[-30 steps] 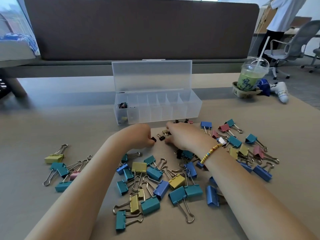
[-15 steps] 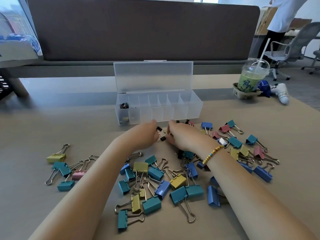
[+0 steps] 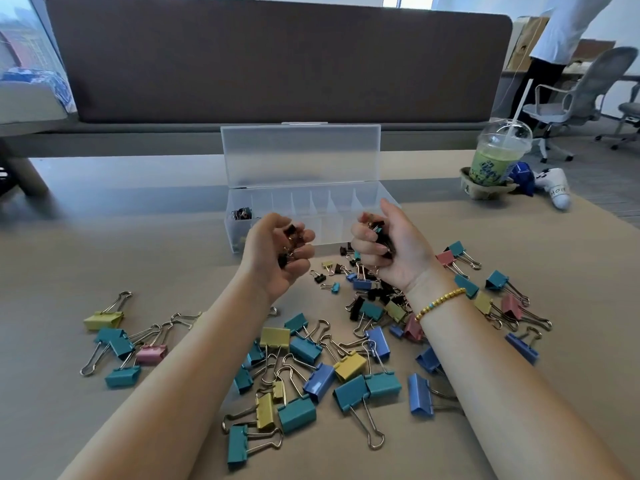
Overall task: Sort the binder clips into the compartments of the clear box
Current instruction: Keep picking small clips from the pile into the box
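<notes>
Ahead of both hands: clear box, lid up.
Left hand: cupping small black clips.
Right hand: clutching small clips.
Risk: loose handfuls spill or mix compartments.

Both hands raised, palms turned up and inward — each cupped round a small load.

The left hand had its fingers curled over small black clips, while the right hand gripped a similar bunch — thumb pointing up. Both bare forearms reached forward from the lower edge, and a beaded bracelet circled the right wrist.
</notes>
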The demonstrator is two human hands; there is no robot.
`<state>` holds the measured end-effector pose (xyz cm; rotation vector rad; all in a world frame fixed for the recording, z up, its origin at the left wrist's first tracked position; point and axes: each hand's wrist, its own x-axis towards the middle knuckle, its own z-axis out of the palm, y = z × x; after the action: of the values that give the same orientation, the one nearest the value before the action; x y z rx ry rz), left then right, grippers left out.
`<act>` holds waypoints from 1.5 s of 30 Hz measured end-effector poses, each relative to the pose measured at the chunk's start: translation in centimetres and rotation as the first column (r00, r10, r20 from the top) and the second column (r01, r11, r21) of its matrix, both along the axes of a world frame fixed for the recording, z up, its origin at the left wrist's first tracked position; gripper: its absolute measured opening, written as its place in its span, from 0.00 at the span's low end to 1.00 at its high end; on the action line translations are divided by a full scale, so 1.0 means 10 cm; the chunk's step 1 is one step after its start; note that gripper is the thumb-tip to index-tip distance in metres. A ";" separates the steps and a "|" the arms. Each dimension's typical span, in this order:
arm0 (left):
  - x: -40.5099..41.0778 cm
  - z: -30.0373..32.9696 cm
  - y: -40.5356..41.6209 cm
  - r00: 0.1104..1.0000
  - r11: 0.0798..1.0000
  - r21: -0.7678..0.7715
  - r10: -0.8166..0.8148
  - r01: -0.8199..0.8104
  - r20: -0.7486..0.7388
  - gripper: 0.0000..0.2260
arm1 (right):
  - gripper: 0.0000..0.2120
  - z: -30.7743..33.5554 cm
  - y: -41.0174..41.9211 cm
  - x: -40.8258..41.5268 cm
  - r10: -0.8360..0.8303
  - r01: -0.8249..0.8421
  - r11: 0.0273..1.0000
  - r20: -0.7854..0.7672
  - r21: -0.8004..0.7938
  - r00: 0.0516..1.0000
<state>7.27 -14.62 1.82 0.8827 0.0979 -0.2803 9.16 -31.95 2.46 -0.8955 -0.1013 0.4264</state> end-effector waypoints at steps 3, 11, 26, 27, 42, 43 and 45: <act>0.03 -0.04 0.01 0.996 0.995 0.042 0.094 -0.093 -0.010 0.21 | 0.20 -0.04 0.01 0.02 -0.120 0.118 0.992 -0.065 -0.041 0.991; 0.06 -0.11 0.02 0.813 -0.017 0.923 -0.480 -0.384 0.329 0.11 | 0.06 0.02 0.12 -0.06 0.227 0.078 0.346 0.165 -0.935 0.960; 0.06 -0.14 0.06 0.771 -0.397 0.863 -0.637 -0.314 -0.012 0.14 | 0.15 0.00 0.39 -0.28 0.623 0.347 -0.411 0.018 -0.843 0.782; 0.06 -0.15 0.06 0.776 -0.413 0.859 -0.630 -0.303 -0.029 0.14 | 0.15 -0.01 0.39 -0.29 0.625 0.366 -0.433 0.018 -0.823 0.780; 0.11 -0.27 -0.01 0.817 -0.575 0.720 -0.576 -0.387 -0.021 0.15 | 0.14 -0.02 0.39 -0.31 0.653 0.435 -0.455 0.041 -0.777 0.756; 0.11 -0.27 0.00 0.807 -0.531 0.743 -0.591 -0.407 0.019 0.15 | 0.14 -0.02 0.40 -0.31 0.650 0.410 -0.468 0.010 -0.783 0.760; 0.11 -0.27 0.01 0.800 -0.330 0.852 -0.579 -0.405 0.156 0.12 | 0.15 -0.01 0.42 -0.32 0.646 0.390 -0.487 -0.022 -0.781 0.763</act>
<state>8.38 -14.48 -0.86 2.8991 -0.5201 0.0654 5.96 -27.75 2.37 -3.1709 -0.5955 0.4291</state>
